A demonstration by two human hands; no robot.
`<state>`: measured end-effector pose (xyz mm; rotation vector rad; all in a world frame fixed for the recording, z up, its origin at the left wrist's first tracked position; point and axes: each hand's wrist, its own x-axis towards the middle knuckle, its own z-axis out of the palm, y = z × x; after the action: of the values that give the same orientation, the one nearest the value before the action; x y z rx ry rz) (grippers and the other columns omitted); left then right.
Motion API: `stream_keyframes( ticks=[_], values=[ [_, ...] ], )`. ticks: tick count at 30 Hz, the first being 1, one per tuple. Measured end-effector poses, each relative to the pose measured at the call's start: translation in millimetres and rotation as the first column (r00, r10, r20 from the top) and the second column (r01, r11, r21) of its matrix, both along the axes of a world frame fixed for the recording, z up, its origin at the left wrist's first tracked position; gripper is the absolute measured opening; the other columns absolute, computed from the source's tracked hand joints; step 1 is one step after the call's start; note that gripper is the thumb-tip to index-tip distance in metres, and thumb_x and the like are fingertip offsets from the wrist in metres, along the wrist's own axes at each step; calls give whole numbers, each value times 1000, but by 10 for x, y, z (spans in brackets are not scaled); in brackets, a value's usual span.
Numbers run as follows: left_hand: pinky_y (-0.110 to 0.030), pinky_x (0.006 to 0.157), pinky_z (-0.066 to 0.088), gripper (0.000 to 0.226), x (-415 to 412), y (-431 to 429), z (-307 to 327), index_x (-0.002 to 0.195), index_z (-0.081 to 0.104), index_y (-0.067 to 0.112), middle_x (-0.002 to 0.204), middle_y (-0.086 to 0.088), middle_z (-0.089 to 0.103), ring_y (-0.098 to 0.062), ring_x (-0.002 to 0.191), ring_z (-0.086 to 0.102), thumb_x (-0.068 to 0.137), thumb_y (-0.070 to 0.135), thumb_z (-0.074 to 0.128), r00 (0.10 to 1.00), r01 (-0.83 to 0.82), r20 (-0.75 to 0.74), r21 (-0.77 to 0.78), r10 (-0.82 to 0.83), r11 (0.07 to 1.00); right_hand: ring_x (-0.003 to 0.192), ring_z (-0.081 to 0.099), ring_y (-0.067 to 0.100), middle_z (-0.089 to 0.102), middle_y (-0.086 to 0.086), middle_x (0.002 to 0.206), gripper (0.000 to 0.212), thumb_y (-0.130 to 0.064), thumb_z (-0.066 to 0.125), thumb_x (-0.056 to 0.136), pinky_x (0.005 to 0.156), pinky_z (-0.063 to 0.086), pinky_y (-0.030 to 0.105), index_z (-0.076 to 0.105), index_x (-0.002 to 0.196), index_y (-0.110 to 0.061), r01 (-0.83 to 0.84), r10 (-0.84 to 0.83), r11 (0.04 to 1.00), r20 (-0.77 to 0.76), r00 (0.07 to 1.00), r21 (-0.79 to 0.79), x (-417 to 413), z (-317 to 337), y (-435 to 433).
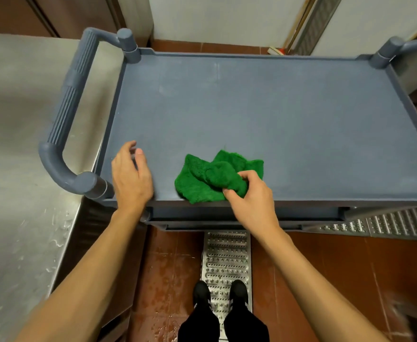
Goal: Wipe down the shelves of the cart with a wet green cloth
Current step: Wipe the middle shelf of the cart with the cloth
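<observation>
Right hand [249, 198] pinched a fold of the cloth [212, 178], fingers curled round it. Cloth was green, nubbly terry, crumpled and lumpy, no clear long axis, spread roughly sideways along the near rim of the cart [264, 104]. Left hand [131, 176] hovered left of the cloth, fingers loose and apart, holding nothing. Cart's top shelf was matte grey-blue plastic, flat, raised lip all round; wide bare surface beyond and right of the cloth. Ribbed tubular handle [65, 119] at its left end.
</observation>
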<state>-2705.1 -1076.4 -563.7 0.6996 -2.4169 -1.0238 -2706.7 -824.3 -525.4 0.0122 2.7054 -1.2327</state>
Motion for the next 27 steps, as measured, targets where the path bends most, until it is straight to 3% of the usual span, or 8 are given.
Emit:
stream_keyframes(
  ticks=[3,7,11,15,18,20,23,27],
  values=[
    [-39,92,48,43,63,350,234,125,59,20,112,-8,69,-23,101,63,98,44,36,986,167,-25,176,-165,970,106,59,20,66,-4,109,39,-37,75,80,95,47,46,58,110,-19,39,-38,993,11,999,-113,112,203,-30],
    [-30,88,51,50,258,852,585,134,55,32,127,3,64,-11,114,62,91,57,44,884,442,-86,474,-460,761,92,63,17,68,-4,95,39,-43,80,75,82,51,39,58,99,-21,12,-18,978,-30,999,-210,304,527,6],
    [-28,94,50,41,501,1115,797,116,62,50,117,21,69,1,110,62,84,74,51,730,624,-22,428,-683,653,79,59,14,62,-6,84,35,-40,79,74,70,50,35,52,88,-24,16,-27,968,-41,999,-251,512,671,231],
    [-30,84,51,49,709,1212,796,100,67,38,91,14,68,-2,89,63,72,77,61,725,619,112,325,-679,715,85,53,7,50,-5,94,42,-42,81,70,73,41,20,49,83,-18,-62,40,974,-102,994,-220,758,549,557],
    [-23,66,43,44,834,1261,747,75,64,34,74,10,59,-4,70,56,65,76,70,695,629,157,339,-701,700,110,55,1,51,-14,126,45,-47,84,67,90,44,20,55,85,-17,-217,257,923,90,962,-318,862,408,840],
    [-21,58,39,43,917,1323,693,67,60,30,64,9,56,-2,59,50,71,70,71,634,651,137,436,-761,621,108,61,4,60,-18,124,38,-49,83,70,95,49,29,62,89,-23,-309,440,856,272,856,-414,864,315,1003],
    [-24,55,40,47,1010,1429,560,65,58,23,58,8,53,-3,56,49,81,67,65,637,613,112,526,-763,589,76,59,35,64,10,86,43,-56,76,75,72,51,41,63,95,-20,-288,525,809,408,747,-513,875,168,1120],
    [-20,60,43,46,1111,1468,325,70,56,21,64,8,56,-1,62,52,81,65,63,656,561,117,585,-746,585,78,59,16,59,8,92,45,-47,73,81,63,49,35,56,111,-17,-143,541,754,482,689,-641,806,-97,1305]
  ],
)
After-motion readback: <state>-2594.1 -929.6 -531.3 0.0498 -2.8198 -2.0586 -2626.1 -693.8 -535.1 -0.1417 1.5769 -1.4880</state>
